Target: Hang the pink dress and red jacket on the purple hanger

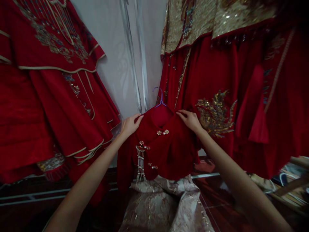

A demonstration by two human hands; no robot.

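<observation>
Jacket [169,154], red, beaded fastenings [165,132]; centre, on purple hanger [161,103], above pale brocade cloth [149,206]. Left hand [130,125] and right hand [191,120]: grip closed, each pinching a shoulder, presumably to spread the front evenly. Red garments [58,61] hang either side, presumably against creasing. Brands, labels, writing: none legible.

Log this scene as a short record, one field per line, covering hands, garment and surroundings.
Left hand: pinching one shoulder of a dark-red, long-sleeved fabric jacket (hand)
Right hand: pinching the opposite shoulder
Jacket front: floral, pearl-like clasps; beaded white tassel on the image-left side
Hanger: thin purple hanger, hook above the neckline
Below jacket: shiny, pale patterned fabric
Image left: red embroidered garments with pale trim
Image right: glittering gold top above red cloth
</observation>
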